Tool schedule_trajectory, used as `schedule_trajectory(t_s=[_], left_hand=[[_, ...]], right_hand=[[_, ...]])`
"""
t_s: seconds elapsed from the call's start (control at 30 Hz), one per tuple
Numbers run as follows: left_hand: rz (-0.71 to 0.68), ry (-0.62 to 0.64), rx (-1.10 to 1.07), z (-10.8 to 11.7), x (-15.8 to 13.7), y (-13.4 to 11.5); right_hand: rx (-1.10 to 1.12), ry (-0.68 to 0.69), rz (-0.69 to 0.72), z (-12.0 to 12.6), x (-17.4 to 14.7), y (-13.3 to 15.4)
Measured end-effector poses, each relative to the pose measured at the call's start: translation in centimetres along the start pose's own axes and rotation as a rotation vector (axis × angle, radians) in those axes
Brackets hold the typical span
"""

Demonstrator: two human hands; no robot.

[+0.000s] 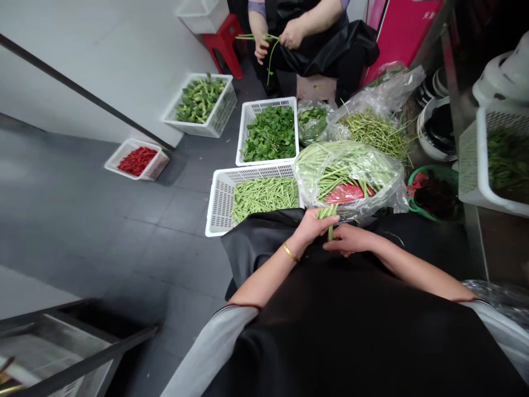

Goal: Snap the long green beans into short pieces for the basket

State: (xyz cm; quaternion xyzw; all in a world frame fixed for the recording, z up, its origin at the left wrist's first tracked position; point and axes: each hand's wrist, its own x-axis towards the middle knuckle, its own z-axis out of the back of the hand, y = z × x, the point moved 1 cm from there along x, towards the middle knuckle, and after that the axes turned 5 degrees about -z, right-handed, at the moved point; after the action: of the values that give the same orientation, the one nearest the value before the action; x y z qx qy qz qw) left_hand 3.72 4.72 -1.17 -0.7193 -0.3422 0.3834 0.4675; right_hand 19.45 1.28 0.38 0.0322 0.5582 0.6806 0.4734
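Observation:
My left hand [311, 225], a gold bangle at its wrist, is closed round a small bunch of green beans [328, 211] above my lap. Just to its right, my right hand [351, 240] is closed with its fingertips at the lower end of a bean [330, 234]; its fingers are partly hidden. Beyond both hands lies a clear plastic bag [394, 190] of long green beans [336, 179], with something red inside. A white basket [219, 215] of short bean pieces [264, 197] stands to the left of the bag.
Past the bean basket stands a white basket [241, 132] of leafy greens. Farther left are baskets of green stalks [200, 99] and red peppers [138, 161]. A co-worker's hands [291, 34] hold stems opposite me. A green basin [436, 214] sits at right.

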Motion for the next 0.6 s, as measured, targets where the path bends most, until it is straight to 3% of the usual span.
schedule_trajectory(t_s=[0.07, 0.13, 0.23, 0.3, 0.43, 0.5, 0.53, 0.6], left_hand=[[0.049, 0.081, 0.054, 0.3, -0.2, -0.2], [0.094, 0.216, 0.133, 0.7, -0.6, -0.8], [0.082, 0.314, 0.186, 0.5, -0.8, -1.3], [0.059, 0.253, 0.107, -0.7, -0.8, -1.0], [0.04, -0.014, -0.185, -2.5, -0.7, 0.2], [0.046, -0.118, -0.288, -1.3, -0.6, 0.2], [0.051, -0.173, -0.347, -0.1, -0.5, -0.1], [0.05, -0.271, -0.479, 2.9, -0.1, -0.9]], right_hand=[[-0.215, -0.343, 0.045, 1.4, -0.7, 0.8], [-0.336, -0.512, 0.111, 3.3, -1.8, 1.3], [-0.331, -0.234, 0.247, 4.9, -2.1, 1.8], [-0.213, -0.182, 0.272, 4.8, -1.5, 1.9], [0.266, -0.648, 0.17, 3.0, 0.0, 0.2], [0.37, -0.594, 0.076, 1.7, 0.6, -2.0], [0.297, -0.443, -0.003, 1.2, 1.0, -3.3], [-0.051, -0.143, -0.27, 0.4, 1.7, -6.4]])
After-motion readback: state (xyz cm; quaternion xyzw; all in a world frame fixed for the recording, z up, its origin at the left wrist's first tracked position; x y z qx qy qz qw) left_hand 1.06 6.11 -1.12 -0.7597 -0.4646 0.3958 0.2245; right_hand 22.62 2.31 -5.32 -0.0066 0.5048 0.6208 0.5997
